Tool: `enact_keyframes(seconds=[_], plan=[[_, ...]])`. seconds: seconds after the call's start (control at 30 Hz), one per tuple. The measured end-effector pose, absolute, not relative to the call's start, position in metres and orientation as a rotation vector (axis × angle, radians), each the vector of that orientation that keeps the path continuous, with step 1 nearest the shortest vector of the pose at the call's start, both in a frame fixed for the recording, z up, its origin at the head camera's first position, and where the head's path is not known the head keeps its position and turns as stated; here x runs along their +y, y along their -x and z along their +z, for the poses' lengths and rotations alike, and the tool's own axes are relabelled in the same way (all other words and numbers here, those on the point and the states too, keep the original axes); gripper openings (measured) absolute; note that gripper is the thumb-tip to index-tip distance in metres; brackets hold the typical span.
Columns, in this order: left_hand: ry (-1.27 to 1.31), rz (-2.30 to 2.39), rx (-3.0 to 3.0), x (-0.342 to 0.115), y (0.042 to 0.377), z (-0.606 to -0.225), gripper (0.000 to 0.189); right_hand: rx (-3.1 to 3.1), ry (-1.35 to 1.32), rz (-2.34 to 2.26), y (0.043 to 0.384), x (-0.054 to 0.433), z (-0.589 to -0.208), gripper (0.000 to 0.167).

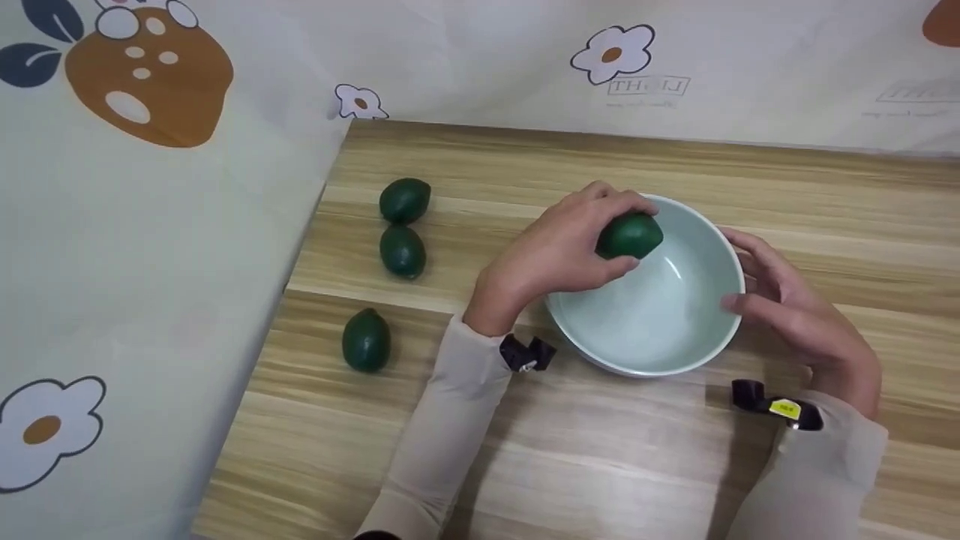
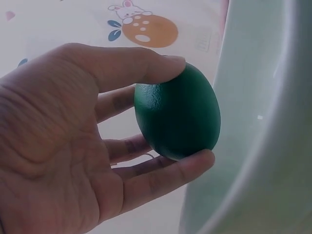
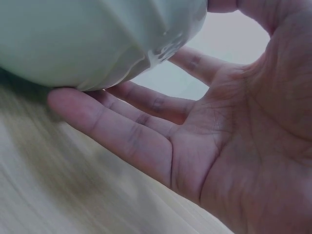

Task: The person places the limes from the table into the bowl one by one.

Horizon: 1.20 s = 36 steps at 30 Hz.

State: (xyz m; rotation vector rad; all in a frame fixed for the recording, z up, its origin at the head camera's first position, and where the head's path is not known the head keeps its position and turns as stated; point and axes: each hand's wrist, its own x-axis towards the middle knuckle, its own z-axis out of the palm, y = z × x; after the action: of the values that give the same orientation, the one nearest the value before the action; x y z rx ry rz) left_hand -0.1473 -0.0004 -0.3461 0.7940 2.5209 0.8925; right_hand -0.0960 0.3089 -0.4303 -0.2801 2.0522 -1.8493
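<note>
Head view, worktop (image 1: 600, 450): wood-grained, extends round the bowl (image 1: 645, 315).
Bowl: pale green, upright.
Right hand (image 1: 806, 311): grip on bowl's right side, thumb at rim, fingers against outer wall.
Left hand (image 1: 559, 244): grip closed round a green fruit (image 1: 634, 235), over bowl's far-left part.
Loose green fruits (image 1: 402, 252): three, left of bowl; two together, one nearer.

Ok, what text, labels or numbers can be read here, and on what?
"LIGHT", mirror-reversed, middle letter faint: boxed print on the patterned sheet; smaller line beneath unreadable.
Another boxed print, at the sheet's right: too faint.
Yellow label on right wrist's black band: too small.
Small print in the left wrist view: too blurred.
Bowl and held fruit: none visible.
</note>
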Motion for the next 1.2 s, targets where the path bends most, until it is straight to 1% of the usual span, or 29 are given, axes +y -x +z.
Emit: enact_keyframes(seconds=[0.5, 0.97, 1.2], plan=[[-0.827, 0.767, 2.537, 0.0025, 0.1446, -0.3456, 0.056, 2.049, 0.265, -1.872, 0.0978, 0.3079, -0.4310, 0.074], [-0.821, 0.735, 2.511, 0.0026, 0.1419, -0.3446, 0.058, 2.034, 0.270, -1.882, 0.0974, 0.3065, -0.4307, 0.073], [-0.837, 0.769, 2.517, 0.0000, 0.1428, -0.3429, 0.055, 2.015, 0.272, -1.881, 0.0982, 0.3066, -0.4315, 0.073]])
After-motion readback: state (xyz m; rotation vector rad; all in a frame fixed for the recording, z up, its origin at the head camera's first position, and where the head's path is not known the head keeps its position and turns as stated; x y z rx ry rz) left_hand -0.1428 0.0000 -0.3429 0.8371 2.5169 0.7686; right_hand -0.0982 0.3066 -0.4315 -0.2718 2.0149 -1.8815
